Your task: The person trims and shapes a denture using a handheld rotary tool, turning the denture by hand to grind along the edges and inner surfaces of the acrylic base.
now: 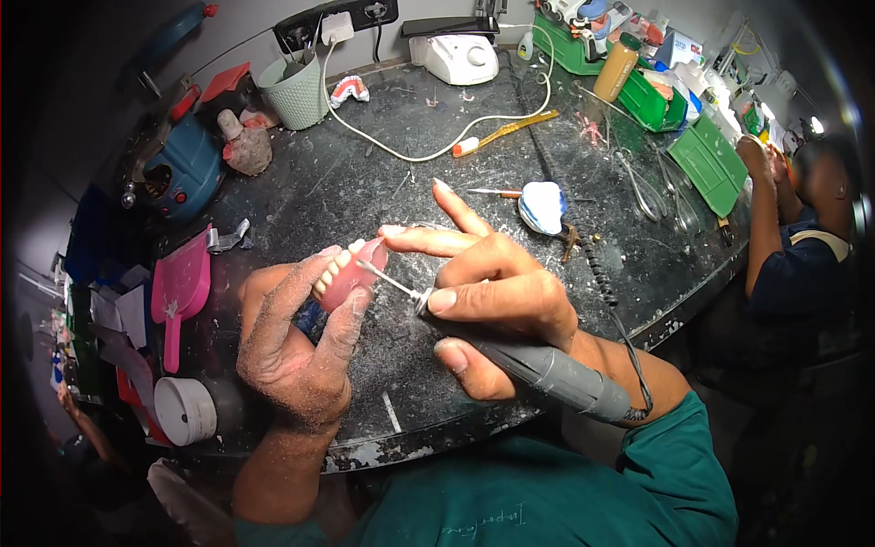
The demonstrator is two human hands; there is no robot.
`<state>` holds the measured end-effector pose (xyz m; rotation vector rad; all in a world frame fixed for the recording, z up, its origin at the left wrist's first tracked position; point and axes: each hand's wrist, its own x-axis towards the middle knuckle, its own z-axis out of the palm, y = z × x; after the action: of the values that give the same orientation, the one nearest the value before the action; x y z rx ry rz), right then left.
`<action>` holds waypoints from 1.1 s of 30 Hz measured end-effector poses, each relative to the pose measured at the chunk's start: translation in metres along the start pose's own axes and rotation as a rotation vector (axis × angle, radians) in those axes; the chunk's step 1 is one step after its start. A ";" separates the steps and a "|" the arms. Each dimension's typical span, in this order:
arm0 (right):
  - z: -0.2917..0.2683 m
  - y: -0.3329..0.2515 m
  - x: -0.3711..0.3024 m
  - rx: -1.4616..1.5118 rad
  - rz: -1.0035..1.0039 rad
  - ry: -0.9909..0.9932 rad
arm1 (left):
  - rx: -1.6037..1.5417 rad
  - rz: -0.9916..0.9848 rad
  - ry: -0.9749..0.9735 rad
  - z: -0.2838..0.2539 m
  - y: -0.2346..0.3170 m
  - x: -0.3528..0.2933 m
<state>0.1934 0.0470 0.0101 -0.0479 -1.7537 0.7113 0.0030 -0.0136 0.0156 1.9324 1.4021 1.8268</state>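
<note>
My left hand [296, 342], dusted with pale powder, grips a pink denture [351, 284] between thumb and fingers. The denture's row of cream teeth faces up and left. In my right hand [510, 287] is a dark grey rotary handpiece [551, 372], held like a pen, its coiled cord trailing off behind. A slim metal bur [387, 276] sticks out from its nose, and the tip meets or nearly meets the denture's pink base. One fingertip of my right hand rests at the denture's edge; another finger stands raised.
A pink dustpan [180, 284] and white round tub [185, 411] stand at left, near a blue machine [182, 169]. Behind are a white control box [460, 59] with its cable, a toothbrush [506, 132] and a white cast [542, 208]. Green bins [652, 100] and a co-worker [802, 219] are at right.
</note>
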 end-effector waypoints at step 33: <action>0.014 0.008 -0.009 0.210 0.008 0.139 | -0.090 0.178 -0.108 0.004 -0.018 0.002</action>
<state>0.1809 0.0436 -0.0030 0.0384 -1.5399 0.8740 -0.0027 -0.0005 0.0041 2.1347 1.1281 1.7925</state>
